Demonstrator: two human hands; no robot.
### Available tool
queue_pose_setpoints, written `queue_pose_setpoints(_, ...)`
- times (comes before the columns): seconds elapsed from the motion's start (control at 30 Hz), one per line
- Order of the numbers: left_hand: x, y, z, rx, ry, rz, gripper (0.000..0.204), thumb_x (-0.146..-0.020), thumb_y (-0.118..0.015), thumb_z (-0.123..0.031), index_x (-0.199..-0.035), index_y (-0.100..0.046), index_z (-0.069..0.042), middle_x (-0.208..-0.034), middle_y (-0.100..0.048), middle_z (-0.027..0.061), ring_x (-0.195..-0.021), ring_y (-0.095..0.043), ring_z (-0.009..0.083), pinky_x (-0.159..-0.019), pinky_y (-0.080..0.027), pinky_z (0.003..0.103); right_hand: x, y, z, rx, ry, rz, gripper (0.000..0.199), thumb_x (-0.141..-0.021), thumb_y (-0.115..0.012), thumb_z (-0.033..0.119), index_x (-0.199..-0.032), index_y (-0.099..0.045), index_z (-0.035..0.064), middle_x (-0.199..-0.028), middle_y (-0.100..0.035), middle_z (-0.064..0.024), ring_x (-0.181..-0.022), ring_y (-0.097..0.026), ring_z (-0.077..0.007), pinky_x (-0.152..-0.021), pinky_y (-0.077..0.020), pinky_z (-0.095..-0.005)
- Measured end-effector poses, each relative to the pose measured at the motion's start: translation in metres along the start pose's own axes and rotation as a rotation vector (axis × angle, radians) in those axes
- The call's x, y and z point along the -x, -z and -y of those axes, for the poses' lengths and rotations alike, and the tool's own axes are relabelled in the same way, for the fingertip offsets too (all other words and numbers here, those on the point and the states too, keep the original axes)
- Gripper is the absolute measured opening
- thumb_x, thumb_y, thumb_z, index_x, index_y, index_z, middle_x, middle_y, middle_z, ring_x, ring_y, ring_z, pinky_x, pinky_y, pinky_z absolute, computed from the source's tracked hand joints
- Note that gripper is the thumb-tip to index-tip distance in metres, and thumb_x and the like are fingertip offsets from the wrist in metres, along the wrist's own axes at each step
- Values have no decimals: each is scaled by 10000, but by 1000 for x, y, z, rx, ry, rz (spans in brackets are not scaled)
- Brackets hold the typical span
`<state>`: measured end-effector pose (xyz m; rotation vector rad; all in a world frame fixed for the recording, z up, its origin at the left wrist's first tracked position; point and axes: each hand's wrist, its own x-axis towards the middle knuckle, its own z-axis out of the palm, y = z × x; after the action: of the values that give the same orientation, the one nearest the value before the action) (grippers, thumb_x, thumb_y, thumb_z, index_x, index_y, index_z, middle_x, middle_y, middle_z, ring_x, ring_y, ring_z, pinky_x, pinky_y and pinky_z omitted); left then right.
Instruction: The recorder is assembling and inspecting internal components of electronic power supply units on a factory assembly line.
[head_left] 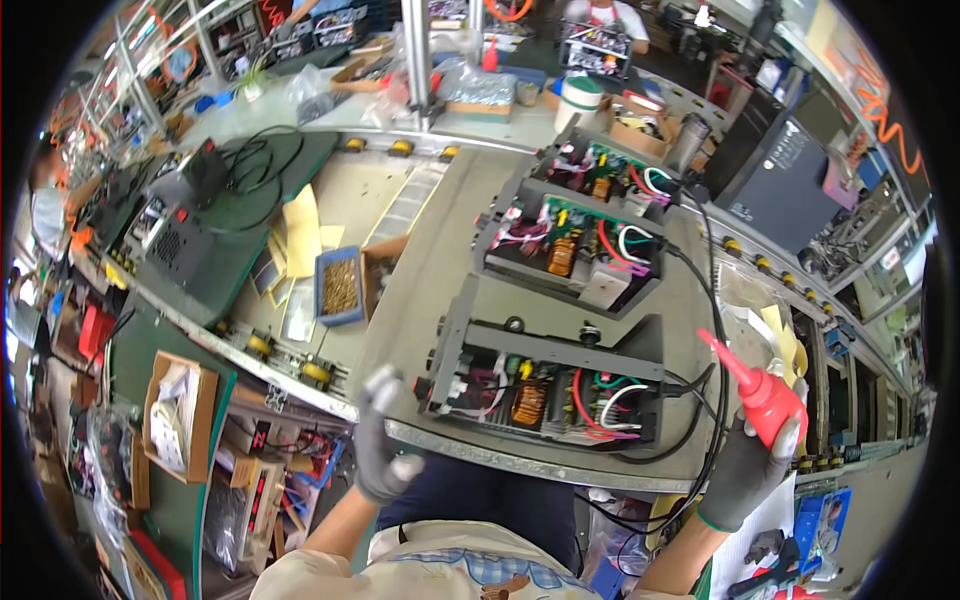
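In my gloved right hand (738, 474), at the right of the bench, is a red squeeze bottle (773, 408) with a long thin nozzle pointing up and to the left. My left hand (382, 450), in a grey glove with pale fingertips, is raised near the front edge of the bench; its thumb and fingers are apart and hold nothing. Between my hands lies an uncovered electronic unit (545, 348) with a dark metal frame, a copper coil and red and white wires. Black cables run from its right side.
Two similar units (560, 240) stand farther back on the grey work surface (400, 330). To the left are a blue box (340, 288) of small brass-coloured parts, yellow sheets (301, 230) and a coiled black cable (262, 175). A cardboard box (182, 415) sits on the green side table.
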<state>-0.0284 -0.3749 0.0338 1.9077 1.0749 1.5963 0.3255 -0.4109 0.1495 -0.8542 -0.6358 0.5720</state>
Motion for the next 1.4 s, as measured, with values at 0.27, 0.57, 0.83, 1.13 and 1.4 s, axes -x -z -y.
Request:
queue_pose_setpoints(0.27,28,-11,31,-199,-42,115,765,-871,-610,-403,-1419,-271,10,-1369,-357,264,-1220,-433,404,-969,-410,421,46,-48,-2,221,172,-27,913,-681,-740,507,-1347,-349,21,-1061,-485,-102,-964,-539,-225,-891,-442,-374)
queue_pose_setpoints(0.57,13,-14,32,-77,127,135,648,-941,-456,-357,-1409,-265,47,-1224,-465,228,-1120,-498,354,-961,-396,396,16,-69,31,103,470,-21,674,-883,-582,416,-1353,-353,-11,-1098,-520,-144,-1023,-531,-252,-940,-409,-414)
queue_pose_setpoints(0.83,1,-7,37,64,235,157,699,-863,-569,-462,-1316,-413,46,-1082,-489,205,-988,-525,352,-875,-426,384,30,-144,3,648,612,765,517,-704,-735,154,-1173,-560,26,-917,-624,-131,-779,-603,-187,-712,-487,-305)
queue_pose_setpoints(1.13,2,-4,43,110,257,116,757,-794,-658,-488,-1292,-447,42,-1063,-501,186,-962,-541,330,-849,-445,376,30,-199,-21,838,807,1013,442,-648,-759,94,-1076,-650,95,-703,-553,-78,-561,-532,-233,-521,-420,-317)
queue_pose_setpoints(1.4,1,1,44,87,270,165,740,-768,-697,-433,-1304,-454,15,-1067,-500,163,-968,-522,307,-845,-443,360,34,-213,-30,925,833,1105,469,-641,-746,91,-1100,-648,122,-670,-518,-75,-549,-523,-237,-498,-403,-329)
